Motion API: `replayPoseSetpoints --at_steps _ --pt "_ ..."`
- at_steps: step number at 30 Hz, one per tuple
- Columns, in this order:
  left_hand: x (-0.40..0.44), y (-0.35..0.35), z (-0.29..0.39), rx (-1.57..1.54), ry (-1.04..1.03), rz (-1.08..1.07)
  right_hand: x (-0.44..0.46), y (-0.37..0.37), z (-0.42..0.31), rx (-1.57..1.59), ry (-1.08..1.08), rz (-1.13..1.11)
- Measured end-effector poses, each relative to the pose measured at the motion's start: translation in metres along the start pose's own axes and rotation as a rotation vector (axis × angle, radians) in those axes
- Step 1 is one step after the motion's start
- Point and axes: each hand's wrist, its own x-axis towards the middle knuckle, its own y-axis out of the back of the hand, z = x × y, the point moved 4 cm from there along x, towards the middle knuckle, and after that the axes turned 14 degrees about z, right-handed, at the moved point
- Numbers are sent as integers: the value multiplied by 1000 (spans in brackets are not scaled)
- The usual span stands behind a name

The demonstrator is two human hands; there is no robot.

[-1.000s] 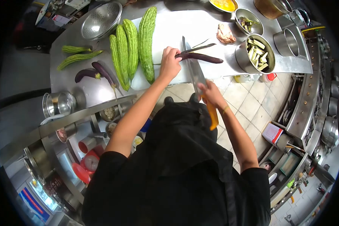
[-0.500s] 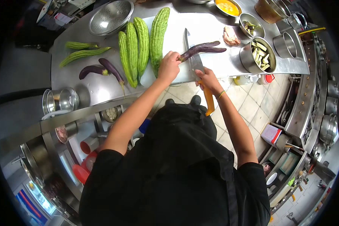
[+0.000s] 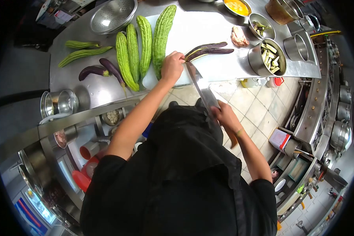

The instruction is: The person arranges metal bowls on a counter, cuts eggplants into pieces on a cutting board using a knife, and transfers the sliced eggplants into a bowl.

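On the white cutting board (image 3: 220, 70) lies a dark purple eggplant (image 3: 210, 51), split lengthwise into long strips that spread toward the right. My left hand (image 3: 172, 69) pinches its left end. My right hand (image 3: 225, 115) is wrapped round a large knife (image 3: 202, 87) with an orange-brown handle. The blade slants up and left, its tip close to the pinched end of the eggplant. Left of my left hand lie several big green bitter gourds (image 3: 164, 37). A piece of raw meat (image 3: 239, 36) rests at the board's right side.
Right of the board stand a pot of cut eggplant pieces (image 3: 260, 63), a bowl of scraps (image 3: 256, 21), a bowl of yellow liquid (image 3: 236, 7) and an empty pot (image 3: 295, 48). Left are a colander (image 3: 112, 17), ridged green gourds (image 3: 85, 53) and two whole eggplants (image 3: 93, 72).
The knife has drawn back from across the eggplant toward my body, its tip now near the left end. The strips have spread apart on the board. One bitter gourd has shifted left.
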Motion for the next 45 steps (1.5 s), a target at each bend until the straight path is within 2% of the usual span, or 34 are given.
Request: replayPoseSetpoints --at_steps 2,6,8,19,23,27,29,30,32,33,35,38,40,42,43,45 --pt "0 0 -1 32 30 -7 -24 23 14 -96 119 -28" --pt "-3 0 10 -46 49 -16 -46 43 9 -205 71 54" --pt "-3 -6 10 -105 -23 -13 -29 37 -12 -394 310 257" --pt "-2 -3 16 -70 -27 39 10 27 -51 -662 294 42" --pt "-2 -5 12 -83 -6 31 49 -5 -41 -578 425 114" --pt "-8 -4 20 -43 -9 20 80 -6 -48 -527 416 112" --pt "-12 -1 18 -3 -1 -5 81 12 -43 -459 411 58" --pt "-18 3 13 36 12 -3 77 27 -37 -291 395 49" --pt "-27 16 35 -25 77 111 61 72 -32 -130 329 36" --pt "-29 18 45 96 52 78 58 94 -24 -124 321 76" --pt "-12 -5 75 -11 73 54 50 129 1 61 196 93" --pt "50 -79 122 -173 56 5 50 162 47 43 105 113" --pt "101 -135 159 -124 8 -58 49 181 67 26 134 116" --pt "149 -193 209 -225 -60 -79 53 205 87 -23 199 52" --pt "158 -197 213 -213 -48 -71 54 212 93 -23 204 34" --pt "162 -192 216 -81 -240 -60 57 221 102 -13 179 25"
